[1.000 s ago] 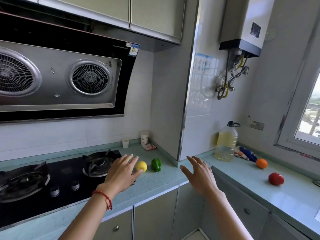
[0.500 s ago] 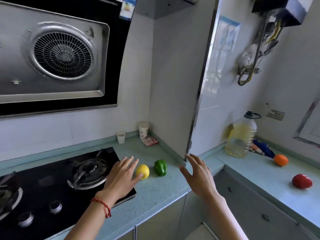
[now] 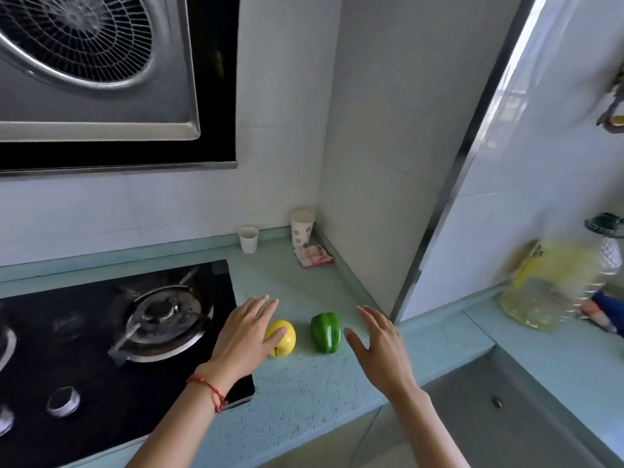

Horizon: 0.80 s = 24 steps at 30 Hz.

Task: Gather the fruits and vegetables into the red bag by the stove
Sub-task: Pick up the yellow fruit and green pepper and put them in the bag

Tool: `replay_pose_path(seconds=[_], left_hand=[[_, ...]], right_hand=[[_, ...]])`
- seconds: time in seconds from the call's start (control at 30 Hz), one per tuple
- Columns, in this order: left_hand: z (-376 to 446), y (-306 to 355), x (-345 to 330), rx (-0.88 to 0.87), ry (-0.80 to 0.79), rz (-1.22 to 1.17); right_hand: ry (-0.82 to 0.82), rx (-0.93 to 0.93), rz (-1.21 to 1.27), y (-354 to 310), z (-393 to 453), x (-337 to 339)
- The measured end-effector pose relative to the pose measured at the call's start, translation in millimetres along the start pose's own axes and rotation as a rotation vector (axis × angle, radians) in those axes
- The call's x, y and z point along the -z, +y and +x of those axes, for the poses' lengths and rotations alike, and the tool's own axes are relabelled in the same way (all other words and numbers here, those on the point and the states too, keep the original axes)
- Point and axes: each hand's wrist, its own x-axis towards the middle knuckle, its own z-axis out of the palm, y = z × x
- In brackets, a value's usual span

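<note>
The view has dropped lower and moved closer than a moment ago, so the orange and the red fruit on the right counter are out of sight now. The big black glass stove top (image 3: 101, 349) fills the near left, set in the pale blue-green stone counter (image 3: 304, 393). Both hands have moved forward toward the food. The left hand (image 3: 244, 336) is spread open with its thumb lying on the round yellow apple (image 3: 283, 339), just right of the stove edge. The apple's stem end faces near, toward the person. The right hand (image 3: 378, 346) is open too, fingers apart, just right of the shiny green bell pepper (image 3: 325, 332) and not touching it. The pepper lies between the two hands, its long side running near to far. No red bag shows here.
</note>
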Motion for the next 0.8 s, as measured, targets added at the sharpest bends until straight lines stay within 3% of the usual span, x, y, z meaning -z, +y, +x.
replay_pose_path(seconds=[0.17, 0.4, 0.8], left_hand=[[32.4, -4.4, -36.6, 0.131, -0.101, -0.112], [58.7, -15.2, -76.1, 0.436, -0.163, -0.526], [92.9, -35.1, -120.8, 0.827, -0.297, -0.725]], right_hand=[[-0.096, -0.022, 0.063, 27.6, 45.0, -32.8], [-0.201, -0.186, 0.23, 48.2, 76.2, -76.0], [-0.29, -0.541, 0.475, 55.7, 120.4, -139.4]])
